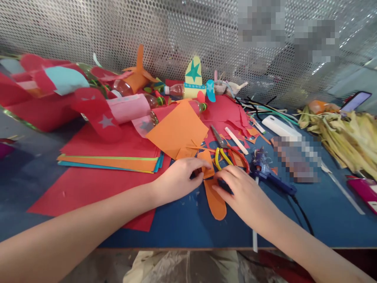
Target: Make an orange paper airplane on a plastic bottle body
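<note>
Two rounded orange paper strips lie end to end on the blue table in front of me. My left hand (185, 179) has its fingers curled at the upper orange paper strip (208, 169), thumb and forefinger at its left side. My right hand (235, 184) pinches toward the lower orange paper strip (217, 204), its thumb at the right edge. Whether the two strips are joined is hidden by the fingers. Just beyond, scissors (220, 139) and yellow-and-red-handled pliers (225, 155) lie close together. A blue glue gun (273, 182) rests right of my right hand.
Left lies a stack of coloured paper sheets (108, 161) on a large red sheet (73, 192). An orange square sheet (178, 129) and red scraps lie ahead. Bottles decorated with paper (176, 90) line the back by the perforated metal wall. Dried husks (338, 137) and a phone (356, 106) are right.
</note>
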Demonstrator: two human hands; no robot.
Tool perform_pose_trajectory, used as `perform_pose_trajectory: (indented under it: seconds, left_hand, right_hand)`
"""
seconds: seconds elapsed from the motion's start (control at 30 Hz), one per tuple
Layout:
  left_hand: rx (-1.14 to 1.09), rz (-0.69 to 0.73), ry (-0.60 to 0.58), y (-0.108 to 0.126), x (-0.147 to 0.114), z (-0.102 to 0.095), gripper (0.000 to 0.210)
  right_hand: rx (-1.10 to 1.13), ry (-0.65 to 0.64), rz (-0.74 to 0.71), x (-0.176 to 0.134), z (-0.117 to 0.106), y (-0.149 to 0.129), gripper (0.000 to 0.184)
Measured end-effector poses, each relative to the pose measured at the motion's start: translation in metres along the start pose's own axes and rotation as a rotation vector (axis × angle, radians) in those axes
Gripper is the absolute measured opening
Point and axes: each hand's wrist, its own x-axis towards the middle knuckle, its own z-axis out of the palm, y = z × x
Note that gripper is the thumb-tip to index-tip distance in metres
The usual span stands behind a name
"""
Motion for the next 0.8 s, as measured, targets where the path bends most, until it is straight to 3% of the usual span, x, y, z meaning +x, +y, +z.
perform_pose_trajectory:
  seconds: [0.5, 0.8]
  left_hand:
    - [-0.015, 0.031, 0.005, -0.0026, -0.0015, 0.0008, 0.029]
    - [0.028, 0.025, -0.001, -0.0018, -0.001, 0.0007, 0.03]
  right_hand:
    - [0.013, 0.014, 0.075, -0.0045, 0.0038, -0.0023, 0.014]
    - [0.165, 0.002, 0.124, -0.0014, -0.0019, -0.0019, 0.016]
